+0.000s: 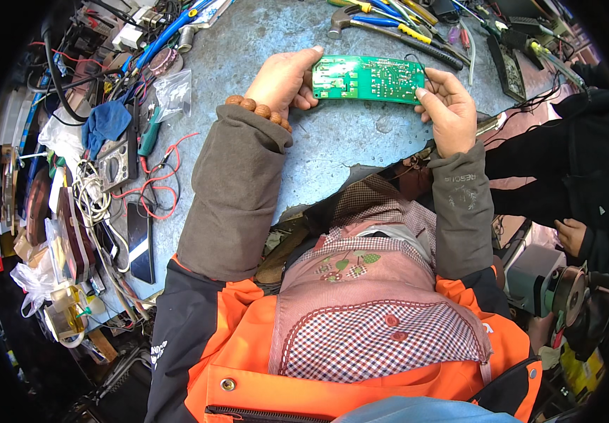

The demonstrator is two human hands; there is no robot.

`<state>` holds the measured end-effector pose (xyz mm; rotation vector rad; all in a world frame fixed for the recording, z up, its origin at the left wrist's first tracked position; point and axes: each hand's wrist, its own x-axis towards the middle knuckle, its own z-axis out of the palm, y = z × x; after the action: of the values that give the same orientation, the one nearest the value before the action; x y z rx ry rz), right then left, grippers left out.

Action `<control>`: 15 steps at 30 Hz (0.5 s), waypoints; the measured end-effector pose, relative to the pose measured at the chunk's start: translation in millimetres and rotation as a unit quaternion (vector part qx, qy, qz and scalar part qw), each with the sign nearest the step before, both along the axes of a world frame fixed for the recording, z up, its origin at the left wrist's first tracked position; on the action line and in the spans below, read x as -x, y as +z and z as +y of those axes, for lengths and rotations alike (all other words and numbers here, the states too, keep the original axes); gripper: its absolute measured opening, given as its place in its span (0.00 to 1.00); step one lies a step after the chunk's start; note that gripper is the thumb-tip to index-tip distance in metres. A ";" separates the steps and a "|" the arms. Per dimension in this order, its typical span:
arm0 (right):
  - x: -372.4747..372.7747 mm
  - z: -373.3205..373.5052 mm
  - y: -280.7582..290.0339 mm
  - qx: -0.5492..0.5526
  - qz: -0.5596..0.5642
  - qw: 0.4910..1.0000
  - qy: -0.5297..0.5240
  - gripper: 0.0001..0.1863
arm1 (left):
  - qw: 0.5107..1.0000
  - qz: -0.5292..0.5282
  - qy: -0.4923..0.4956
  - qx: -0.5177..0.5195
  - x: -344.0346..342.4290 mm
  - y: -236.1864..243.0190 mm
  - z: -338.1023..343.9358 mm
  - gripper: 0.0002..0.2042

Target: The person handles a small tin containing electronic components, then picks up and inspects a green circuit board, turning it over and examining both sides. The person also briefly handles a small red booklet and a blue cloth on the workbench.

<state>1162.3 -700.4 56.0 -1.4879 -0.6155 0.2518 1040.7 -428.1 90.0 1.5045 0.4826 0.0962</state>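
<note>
Evidently both sets of fingers are clamped on one thing: a green circuit board (368, 80), pinched by its short ends so the solder face stays bare and turned up to the eyes. The left hand (284, 79) grips the end at 9 o'clock, thumb under the lower edge and fingers (307, 55) curled over the top; the right hand (451, 107) takes the end at 3 o'clock with its fingertips alone. Held that way by the edges, the board hangs level just above the grey worktop (248, 49), apart from it, probably so nothing covers the traces.

A bead bracelet (258, 110) rings the left wrist above the olive sleeve.

Beyond the board, at 12 o'clock, a hammer (343, 19) and pliers (399, 28) with blue and yellow grips lie within reach. Out at 9 o'clock sit a blue rag (106, 121), a multimeter (117, 163) with red leads (156, 185) trailing toward the body, and a small clear bag (174, 92). A dark phone (140, 240) lies at 8 o'clock near the worktop's edge. At 3 o'clock another person's hand (572, 236) shows beside a dark sleeve, well apart from the board.
</note>
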 end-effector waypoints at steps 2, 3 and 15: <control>-0.1 -0.2 0.7 0.002 0.001 1.000 -0.001 0.20 | 1.000 0.000 0.001 -0.003 -0.2 0.0 -0.5 0.22; -0.1 -0.1 0.8 0.001 0.000 1.000 -0.001 0.20 | 1.000 0.001 0.002 -0.002 -0.5 -0.5 0.0 0.22; 0.6 0.3 -0.4 -0.001 0.000 1.000 -0.001 0.20 | 1.000 -0.002 0.000 -0.003 -0.7 -0.2 -0.3 0.23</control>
<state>1161.6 -700.1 55.6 -1.4860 -0.6151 0.2494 1041.3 -428.4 89.8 1.5105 0.4799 0.1001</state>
